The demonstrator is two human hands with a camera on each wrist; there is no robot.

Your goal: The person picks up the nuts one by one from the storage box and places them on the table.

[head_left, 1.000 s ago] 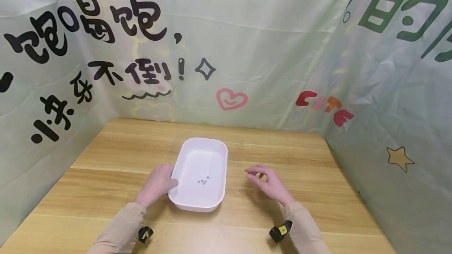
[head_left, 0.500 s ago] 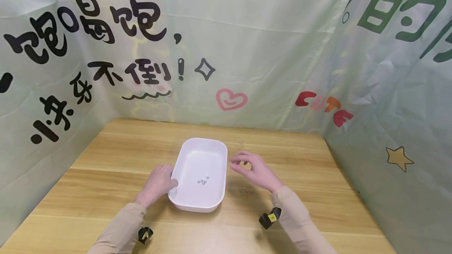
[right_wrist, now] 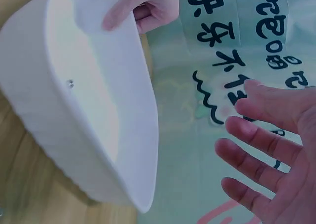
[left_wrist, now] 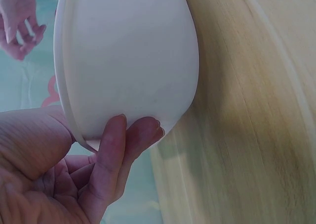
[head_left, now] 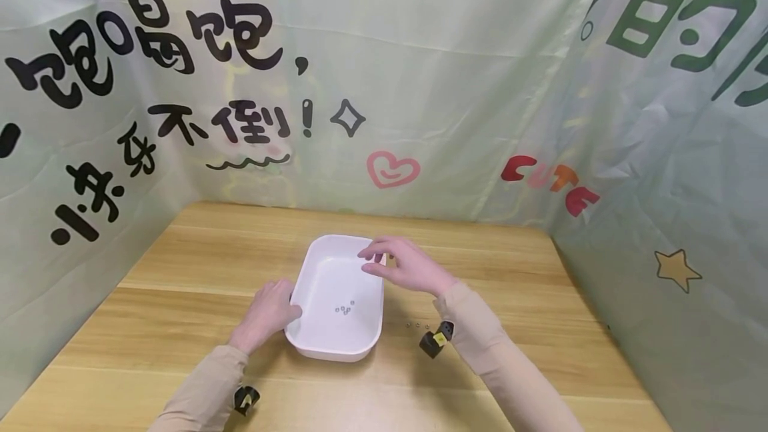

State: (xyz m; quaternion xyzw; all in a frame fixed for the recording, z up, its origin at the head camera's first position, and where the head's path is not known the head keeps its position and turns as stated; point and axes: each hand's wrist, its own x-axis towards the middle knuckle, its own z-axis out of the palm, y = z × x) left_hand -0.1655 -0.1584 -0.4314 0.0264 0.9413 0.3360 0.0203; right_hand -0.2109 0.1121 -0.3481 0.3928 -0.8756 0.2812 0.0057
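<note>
A white plastic tub (head_left: 329,272) with rounded corners stands on the table in the head view. My left hand (head_left: 270,312) grips its left wall, thumb over the rim and fingers against the outside, as the left wrist view (left_wrist: 106,159) also shows. Over the tub's far right rim hovers my right hand (head_left: 411,267); in the right wrist view its fingers (right_wrist: 256,162) are spread, and I see nothing held. Several tiny silvery pieces (head_left: 343,309) lie on the tub's floor, too small to tell their kind. Three similar pieces (head_left: 418,325) lie in a row right of the tub.
The wooden table (head_left: 180,272) is bordered at the back and sides by a pale printed cloth (head_left: 456,119). Black wrist devices sit below both sleeves, the left device (head_left: 246,400) low near the table and the right device (head_left: 437,340) beside the three loose pieces.
My right hand has moved left and away from me, from above the loose pieces to over the tub's far right rim. The left hand and tub have stayed put.
</note>
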